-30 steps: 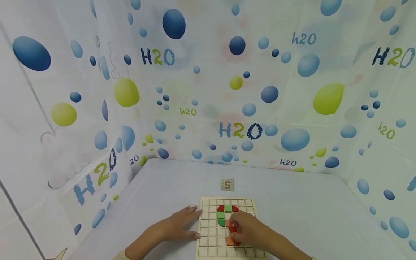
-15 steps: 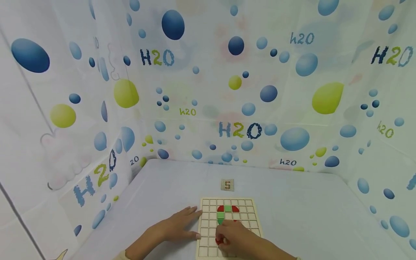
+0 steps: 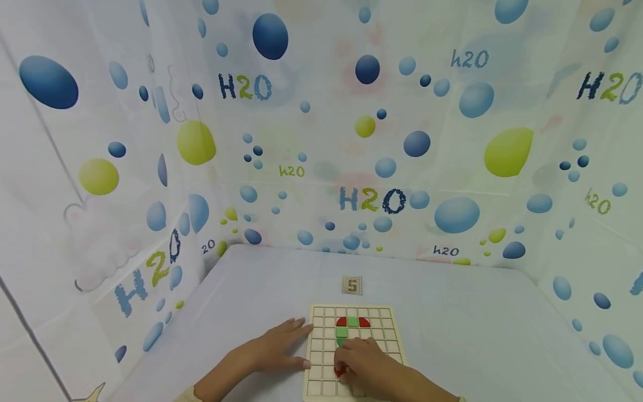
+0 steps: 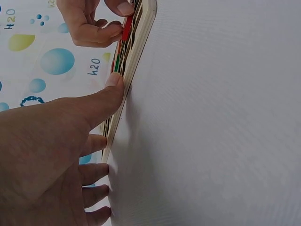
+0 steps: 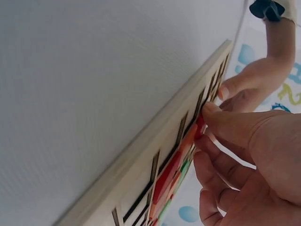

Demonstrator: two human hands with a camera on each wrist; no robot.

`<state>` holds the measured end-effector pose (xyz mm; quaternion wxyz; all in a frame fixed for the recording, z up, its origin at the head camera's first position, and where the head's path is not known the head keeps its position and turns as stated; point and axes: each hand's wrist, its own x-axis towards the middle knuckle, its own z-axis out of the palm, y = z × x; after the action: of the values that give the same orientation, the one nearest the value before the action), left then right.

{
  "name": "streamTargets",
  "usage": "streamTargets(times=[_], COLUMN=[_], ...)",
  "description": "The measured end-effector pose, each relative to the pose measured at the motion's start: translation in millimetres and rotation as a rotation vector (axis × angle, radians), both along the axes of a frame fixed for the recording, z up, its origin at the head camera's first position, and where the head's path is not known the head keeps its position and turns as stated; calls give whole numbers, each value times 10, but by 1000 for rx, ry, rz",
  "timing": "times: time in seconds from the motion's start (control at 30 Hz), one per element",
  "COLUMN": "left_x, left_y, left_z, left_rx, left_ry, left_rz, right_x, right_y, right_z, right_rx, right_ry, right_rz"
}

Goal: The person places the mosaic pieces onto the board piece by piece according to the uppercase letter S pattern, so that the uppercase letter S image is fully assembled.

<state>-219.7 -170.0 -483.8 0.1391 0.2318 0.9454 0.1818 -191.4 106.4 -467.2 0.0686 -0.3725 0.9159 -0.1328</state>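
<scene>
My right hand (image 3: 369, 363) pinches a red tile (image 5: 200, 125) between thumb and fingers, at the lower left part of a wooden grid board (image 3: 315, 374). In the left wrist view this red tile (image 4: 126, 29) stands at the board's surface; whether it is fully seated I cannot tell. My left hand (image 3: 273, 347) lies with fingers extended along the board's left edge, thumb touching it. Green tiles (image 3: 341, 332) and red corner tiles (image 3: 364, 322) sit in the upper squares. My right hand covers part of the curved pattern in the head view.
A small card (image 3: 352, 285) with a gridded S-like figure lies on the white table (image 3: 452, 324) behind the board. A curtain (image 3: 321, 139) printed with bubbles and H2O surrounds the table at the back and sides.
My right hand has moved left across the board from the pattern's right side, and now pinches a red tile beside the lower orange tile. My left hand has stayed at the edge.
</scene>
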Motion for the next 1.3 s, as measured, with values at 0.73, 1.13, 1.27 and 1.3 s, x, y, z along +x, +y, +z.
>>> streamTargets(times=[0.73,1.13,1.27,1.3], left_x=[45,25,41,42], left_y=[-5,5,6,6], left_z=[8,3,34,37], left_rx=[19,21,27,28], left_ry=[2,4,6,7], left_rz=[-7,-10,-10,-10], right_x=[15,55,41,38], right_y=[-5,0,-11,-13], right_z=[-54,1,0,-3], right_rx=[11,3,17,21], right_ry=[48,119,112,107], right_rz=[5,45,19,12])
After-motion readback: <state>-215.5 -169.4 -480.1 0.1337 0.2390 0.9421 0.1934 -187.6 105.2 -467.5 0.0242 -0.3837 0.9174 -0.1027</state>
